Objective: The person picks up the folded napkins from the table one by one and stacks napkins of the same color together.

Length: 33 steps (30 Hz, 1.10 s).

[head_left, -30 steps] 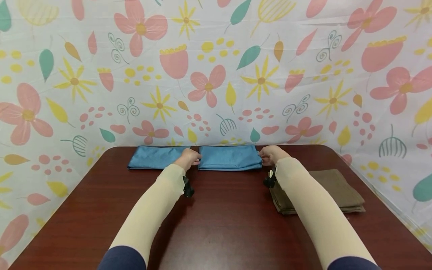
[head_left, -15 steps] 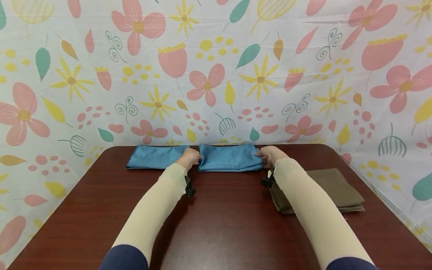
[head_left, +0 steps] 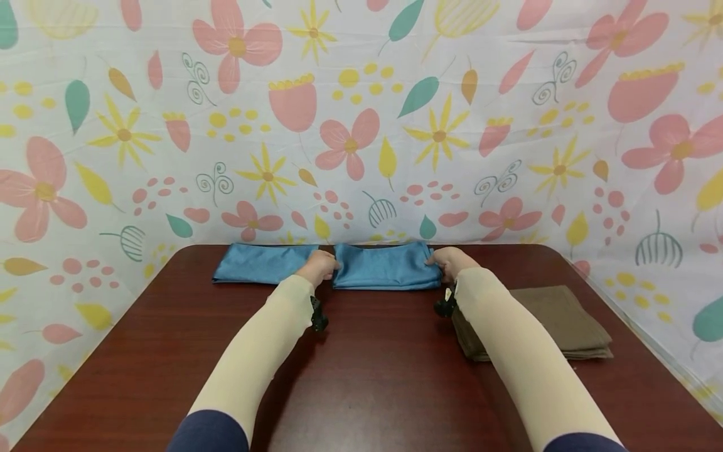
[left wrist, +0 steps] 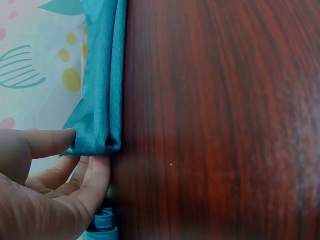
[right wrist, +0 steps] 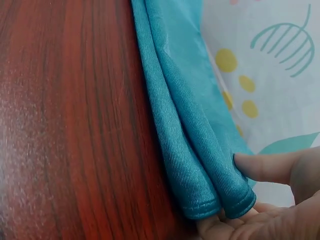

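Note:
A folded blue satin cloth (head_left: 384, 267) lies near the table's far edge. My left hand (head_left: 319, 266) pinches its left end. In the left wrist view, the thumb of the left hand (left wrist: 55, 185) is on top of the folded layers and the fingers are underneath. At the right end, my right hand (head_left: 454, 262) pinches the same cloth. The right wrist view has the thumb of the right hand (right wrist: 280, 185) over the cloth, with fingertips below its stitched hem. A second folded blue cloth (head_left: 260, 263) lies to the left, partly behind the left hand.
A stack of folded brown cloth (head_left: 559, 320) lies at the right, partly hidden by the right forearm. The reddish-brown wooden table (head_left: 361, 370) ends at a flower-patterned curtain (head_left: 350, 75) behind the blue cloths.
Both hands have kept hold of the middle blue cloth. Its front edge has shifted slightly toward me, and its top surface sags a little more between the hands.

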Available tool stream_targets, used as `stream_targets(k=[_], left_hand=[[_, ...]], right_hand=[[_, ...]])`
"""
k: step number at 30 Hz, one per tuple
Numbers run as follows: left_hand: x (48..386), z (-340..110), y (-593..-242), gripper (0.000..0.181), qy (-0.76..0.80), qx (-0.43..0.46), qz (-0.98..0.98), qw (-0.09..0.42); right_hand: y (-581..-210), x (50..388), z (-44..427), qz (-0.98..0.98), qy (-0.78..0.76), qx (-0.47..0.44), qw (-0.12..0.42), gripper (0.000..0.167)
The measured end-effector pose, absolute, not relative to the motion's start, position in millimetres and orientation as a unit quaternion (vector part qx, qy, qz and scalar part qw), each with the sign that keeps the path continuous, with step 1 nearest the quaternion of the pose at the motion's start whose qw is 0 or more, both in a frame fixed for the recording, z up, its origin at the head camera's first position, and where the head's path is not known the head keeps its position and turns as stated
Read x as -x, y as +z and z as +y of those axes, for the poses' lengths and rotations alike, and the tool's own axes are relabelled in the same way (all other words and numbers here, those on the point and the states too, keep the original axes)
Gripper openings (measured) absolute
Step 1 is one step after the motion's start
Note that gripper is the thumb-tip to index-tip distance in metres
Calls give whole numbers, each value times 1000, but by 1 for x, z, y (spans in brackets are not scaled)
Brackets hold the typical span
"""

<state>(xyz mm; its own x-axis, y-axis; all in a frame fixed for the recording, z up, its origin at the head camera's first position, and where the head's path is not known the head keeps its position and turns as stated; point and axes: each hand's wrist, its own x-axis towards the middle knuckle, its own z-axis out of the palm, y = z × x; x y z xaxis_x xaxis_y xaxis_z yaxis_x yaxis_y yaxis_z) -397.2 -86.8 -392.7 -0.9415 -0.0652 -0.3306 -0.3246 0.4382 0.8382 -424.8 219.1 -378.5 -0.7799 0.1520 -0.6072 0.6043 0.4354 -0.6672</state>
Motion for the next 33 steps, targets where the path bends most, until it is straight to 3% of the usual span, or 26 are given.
stream_targets(k=[4,7,11,13,15,18,22,33], left_hand=[[395,-87,-393,45,525,116,834,121],[395,-88,-393,45,522,113,838,116],[397,-89,-393,46,509,112,846,112],[397,-89,-393,46,510,114,845,111],[396,-89,-392,46,514,117,843,110],[391,-90,-389,46,523,115,838,108],[386,-92,-384,45,539,112,829,103],[381,-96,-376,45,575,141,801,85]], right_hand=[[-369,415,213,816,-478,-234,226,31],[-358,406,209,809,-490,-228,231,16],[-353,401,209,801,-498,-223,245,35],[-354,400,209,796,-503,-226,248,19],[-355,399,209,795,-506,-226,246,16],[-355,399,208,770,-543,-227,245,47],[-354,399,210,708,-617,-232,254,76],[-346,396,214,650,-668,-203,300,75]])
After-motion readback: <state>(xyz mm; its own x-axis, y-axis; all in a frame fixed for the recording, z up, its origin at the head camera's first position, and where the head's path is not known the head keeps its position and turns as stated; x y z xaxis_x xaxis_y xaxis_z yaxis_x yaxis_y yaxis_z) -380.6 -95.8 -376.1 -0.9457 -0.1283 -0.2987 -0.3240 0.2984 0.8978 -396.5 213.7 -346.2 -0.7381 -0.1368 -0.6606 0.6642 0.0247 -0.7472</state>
